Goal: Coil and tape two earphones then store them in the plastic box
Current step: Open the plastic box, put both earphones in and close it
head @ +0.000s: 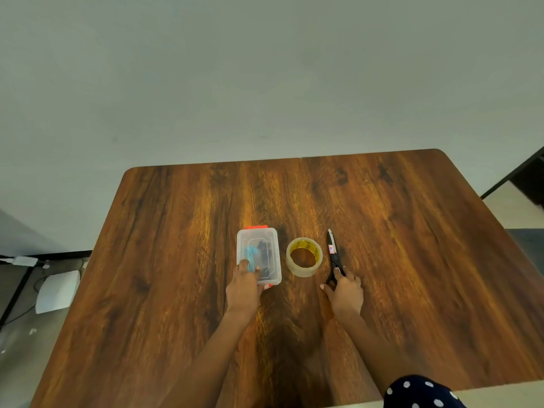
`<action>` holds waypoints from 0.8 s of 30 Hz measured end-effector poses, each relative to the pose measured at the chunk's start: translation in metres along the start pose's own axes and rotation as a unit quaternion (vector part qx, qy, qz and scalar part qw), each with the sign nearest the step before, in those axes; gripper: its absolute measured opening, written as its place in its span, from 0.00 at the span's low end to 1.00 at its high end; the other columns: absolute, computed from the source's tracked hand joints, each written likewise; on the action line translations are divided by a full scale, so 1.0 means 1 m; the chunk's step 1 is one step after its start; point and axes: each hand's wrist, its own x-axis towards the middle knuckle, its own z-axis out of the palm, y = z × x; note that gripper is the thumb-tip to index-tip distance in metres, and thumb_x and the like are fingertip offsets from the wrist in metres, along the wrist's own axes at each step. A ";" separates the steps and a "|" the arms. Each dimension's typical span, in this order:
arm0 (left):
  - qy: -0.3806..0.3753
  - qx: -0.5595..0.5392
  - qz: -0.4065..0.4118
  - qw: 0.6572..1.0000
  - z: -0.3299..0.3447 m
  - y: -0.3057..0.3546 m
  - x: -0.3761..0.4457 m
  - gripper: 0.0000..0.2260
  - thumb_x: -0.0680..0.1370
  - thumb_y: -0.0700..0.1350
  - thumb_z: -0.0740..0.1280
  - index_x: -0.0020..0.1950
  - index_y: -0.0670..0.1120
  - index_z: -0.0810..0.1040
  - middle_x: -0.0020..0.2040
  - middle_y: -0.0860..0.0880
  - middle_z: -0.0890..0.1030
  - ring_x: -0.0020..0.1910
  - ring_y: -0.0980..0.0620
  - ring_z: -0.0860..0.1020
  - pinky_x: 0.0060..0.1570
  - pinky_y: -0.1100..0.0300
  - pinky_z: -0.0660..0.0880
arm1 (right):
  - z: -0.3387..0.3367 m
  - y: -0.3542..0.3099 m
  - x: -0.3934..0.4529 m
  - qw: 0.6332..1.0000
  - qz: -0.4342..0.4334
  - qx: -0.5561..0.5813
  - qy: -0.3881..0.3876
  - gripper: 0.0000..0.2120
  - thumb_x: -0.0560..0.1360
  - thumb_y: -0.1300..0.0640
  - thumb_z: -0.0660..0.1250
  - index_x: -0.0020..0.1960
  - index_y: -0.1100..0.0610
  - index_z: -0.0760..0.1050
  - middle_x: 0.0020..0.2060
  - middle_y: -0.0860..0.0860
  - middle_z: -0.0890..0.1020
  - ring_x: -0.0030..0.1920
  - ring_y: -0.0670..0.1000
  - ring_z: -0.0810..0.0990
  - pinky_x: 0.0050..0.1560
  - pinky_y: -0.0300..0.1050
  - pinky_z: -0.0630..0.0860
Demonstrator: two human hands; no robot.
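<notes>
A clear plastic box with orange clips stands closed on the wooden table. Through its lid I see a blue earphone bundle and a black earphone bundle inside. My left hand rests on the near end of the box lid with straight fingers. A roll of clear tape lies just right of the box. Black scissors lie to the right of the roll, blades pointing away. My right hand lies on the scissor handles, fingers loosely spread over them.
The table ends a short way behind the box. Beyond the left edge, white paper and cables lie on the floor. A dark table frame stands at the far right. A polka-dot sleeve shows at the bottom right.
</notes>
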 end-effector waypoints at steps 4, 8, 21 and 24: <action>0.000 0.024 0.012 1.000 0.002 -0.003 0.000 0.20 0.78 0.47 0.66 0.69 0.48 0.68 0.66 0.51 0.73 0.57 0.53 0.77 0.57 0.62 0.74 | 0.002 0.001 -0.004 1.000 -0.005 0.013 0.002 0.29 0.75 0.46 0.67 0.73 0.53 0.65 0.73 0.52 0.65 0.72 0.57 0.63 0.68 0.52 0.66; -0.009 0.023 0.012 1.000 -0.001 -0.001 0.000 0.22 0.77 0.46 0.68 0.69 0.48 0.67 0.66 0.51 0.73 0.60 0.50 0.76 0.60 0.59 0.73 | 0.000 0.000 -0.003 1.000 0.000 0.024 -0.001 0.30 0.74 0.46 0.68 0.72 0.53 0.65 0.73 0.51 0.66 0.72 0.56 0.63 0.68 0.52 0.67; -0.014 0.042 0.031 0.999 -0.010 0.000 -0.005 0.21 0.77 0.47 0.67 0.69 0.48 0.68 0.67 0.50 0.72 0.61 0.51 0.76 0.61 0.60 0.72 | 0.000 0.000 -0.002 1.000 -0.022 0.008 0.008 0.31 0.74 0.43 0.66 0.73 0.54 0.64 0.74 0.52 0.64 0.72 0.54 0.64 0.67 0.50 0.69; -0.012 0.033 0.028 0.999 -0.010 0.000 -0.005 0.21 0.77 0.47 0.68 0.69 0.48 0.68 0.67 0.50 0.73 0.61 0.51 0.76 0.60 0.60 0.72 | 0.001 0.001 -0.003 1.000 -0.027 0.008 0.005 0.32 0.74 0.43 0.66 0.73 0.55 0.63 0.74 0.52 0.63 0.73 0.54 0.63 0.68 0.50 0.68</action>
